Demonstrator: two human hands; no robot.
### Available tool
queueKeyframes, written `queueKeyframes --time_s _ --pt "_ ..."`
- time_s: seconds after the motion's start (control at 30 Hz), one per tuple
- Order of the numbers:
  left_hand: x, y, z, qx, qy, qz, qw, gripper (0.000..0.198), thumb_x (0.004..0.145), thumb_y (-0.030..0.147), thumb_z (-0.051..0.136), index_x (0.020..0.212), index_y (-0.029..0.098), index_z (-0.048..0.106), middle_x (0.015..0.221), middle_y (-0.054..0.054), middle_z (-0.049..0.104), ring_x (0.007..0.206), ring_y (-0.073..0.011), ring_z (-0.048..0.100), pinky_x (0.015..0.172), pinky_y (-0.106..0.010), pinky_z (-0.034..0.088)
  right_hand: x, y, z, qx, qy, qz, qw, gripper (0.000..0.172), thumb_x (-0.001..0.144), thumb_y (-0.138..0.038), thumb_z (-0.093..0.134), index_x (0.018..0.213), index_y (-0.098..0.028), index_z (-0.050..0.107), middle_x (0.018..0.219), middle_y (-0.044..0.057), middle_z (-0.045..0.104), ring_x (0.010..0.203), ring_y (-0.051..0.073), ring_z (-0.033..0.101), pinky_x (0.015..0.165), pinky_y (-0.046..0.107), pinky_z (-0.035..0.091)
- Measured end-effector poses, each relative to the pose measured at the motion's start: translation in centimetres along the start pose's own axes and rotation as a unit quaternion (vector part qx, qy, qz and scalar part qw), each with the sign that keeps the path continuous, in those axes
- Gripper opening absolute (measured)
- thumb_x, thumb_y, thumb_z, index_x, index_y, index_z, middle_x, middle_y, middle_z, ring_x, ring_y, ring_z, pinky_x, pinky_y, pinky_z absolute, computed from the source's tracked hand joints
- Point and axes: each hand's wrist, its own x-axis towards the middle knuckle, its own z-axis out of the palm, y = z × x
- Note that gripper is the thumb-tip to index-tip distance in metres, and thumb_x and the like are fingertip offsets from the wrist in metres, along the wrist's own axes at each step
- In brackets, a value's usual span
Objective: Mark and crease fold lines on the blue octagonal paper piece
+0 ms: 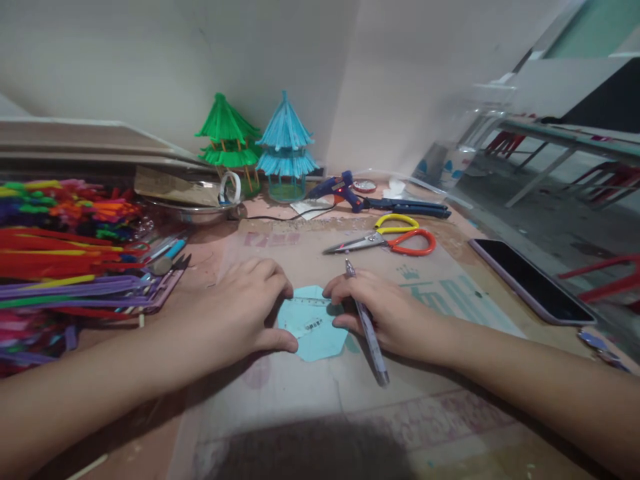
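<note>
A light blue paper piece (320,340) with angled corners lies flat on the work surface, with a small dark printed mark near its middle. Across its upper part runs a narrow strip with ruler-like markings (310,301); I cannot make out whether it is separate or drawn. My left hand (245,307) grips the paper's left edge, its thumb below and curled fingers above at the strip's end. My right hand (373,303) holds a patterned pen (370,337) slanting between its fingers, the tip upward and away from the paper. Its fingertips touch the paper's right side.
Yellow-and-orange-handled scissors (385,240) lie beyond the hands, before a blue glue gun (340,192). Green (227,140) and blue (286,150) pagoda models stand against the wall. Colourful pipe cleaners (65,253) crowd the left. A phone (530,280) lies right.
</note>
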Motion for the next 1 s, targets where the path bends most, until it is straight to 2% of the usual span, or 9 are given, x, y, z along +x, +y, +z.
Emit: queueKeyframes --time_s 0.2,0.37,0.47,0.57,0.67,0.73,0.8,0.87,1.0 --pt "1.4 -0.6 0.3 -0.098 -0.038 -0.036 0.994 0.061 0.057 0.058 0.096 0.090 0.023 0.058 0.116 -0.007 0.060 0.114 -0.0338 0.058 0.092 -0.042 0.050 -0.1 0.2 0.1 0.006 0.004 -0.004 1.000 0.013 0.102 -0.025 0.066 0.110 -0.023 0.056 0.106 0.011 0.070 0.101 0.027 0.066 0.086 0.042 0.056" --pt "1.1 -0.1 0.4 -0.167 -0.005 0.011 0.986 0.053 0.066 0.053 0.093 0.087 0.024 0.055 0.119 -0.006 0.060 0.114 -0.0297 0.058 0.094 -0.042 0.051 0.0 -0.1 0.2 0.028 0.020 -0.023 0.999 0.009 0.100 -0.017 0.059 0.101 -0.024 0.054 0.098 0.008 0.069 0.091 0.024 0.065 0.080 0.038 0.054" --pt "0.8 0.2 0.0 -0.179 0.013 0.041 0.983 0.043 0.081 0.054 0.083 0.100 0.025 0.058 0.119 -0.006 0.063 0.114 -0.0282 0.061 0.095 -0.042 0.052 -0.1 -0.3 0.1 0.082 0.053 -0.001 0.995 0.016 0.095 -0.009 0.051 0.093 -0.025 0.049 0.088 0.003 0.065 0.079 0.020 0.061 0.072 0.033 0.052" --pt "0.7 0.0 -0.7 -0.153 0.026 0.054 0.986 0.039 0.092 0.052 0.072 0.116 0.024 0.060 0.122 -0.008 0.068 0.112 -0.0283 0.066 0.095 -0.045 0.054 0.0 -0.2 -0.3 0.131 0.163 0.080 0.975 0.016 0.095 -0.011 0.049 0.093 -0.027 0.044 0.084 0.001 0.058 0.074 0.018 0.057 0.067 0.031 0.049" --pt "0.5 -0.4 -1.3 -0.132 -0.024 0.105 0.985 0.029 0.094 0.048 0.071 0.113 0.026 0.072 0.133 -0.008 0.071 0.115 -0.0285 0.070 0.100 -0.044 0.054 0.2 0.3 -0.8 0.175 0.237 0.157 0.943 0.013 0.100 -0.018 0.047 0.093 -0.028 0.041 0.077 -0.002 0.051 0.066 0.018 0.050 0.061 0.030 0.045" --pt "0.1 -0.4 -1.2 -0.106 -0.080 0.152 0.979 0.031 0.095 0.046 0.072 0.122 0.030 0.075 0.150 -0.008 0.065 0.133 -0.0311 0.065 0.112 -0.045 0.051 0.5 0.6 -1.0 0.210 0.240 0.184 0.930 0.013 0.102 -0.022 0.047 0.093 -0.028 0.039 0.073 -0.003 0.047 0.061 0.017 0.045 0.056 0.029 0.041" --pt "-0.6 0.0 -0.5 -0.070 -0.111 0.170 0.977 0.048 0.097 0.048 0.070 0.142 0.030 0.066 0.162 -0.011 0.053 0.149 -0.0341 0.050 0.122 -0.050 0.042 0.6 0.7 -1.1 0.228 0.237 0.193 0.925 0.012 0.101 -0.024 0.049 0.094 -0.028 0.040 0.073 -0.004 0.043 0.059 0.016 0.042 0.053 0.027 0.038" --pt "-1.3 0.6 0.6 -0.044 -0.101 0.154 0.982 0.060 0.098 0.051 0.068 0.153 0.029 0.056 0.165 -0.014 0.047 0.154 -0.0356 0.043 0.125 -0.055 0.039 0.7 0.6 -1.2 0.225 0.228 0.200 0.926 0.011 0.099 -0.025 0.053 0.095 -0.028 0.043 0.075 -0.004 0.042 0.060 0.015 0.042 0.053 0.027 0.037" --pt "-2.8 2.1 2.4 -0.024 -0.025 0.115 0.993 0.065 0.098 0.054 0.066 0.155 0.026 0.053 0.164 -0.016 0.047 0.151 -0.0363 0.047 0.123 -0.055 0.043 0.7 0.4 -0.9 0.216 0.198 0.211 0.932 0.013 0.097 -0.032 0.059 0.097 -0.027 0.046 0.078 -0.004 0.045 0.062 0.015 0.045 0.055 0.027 0.038"
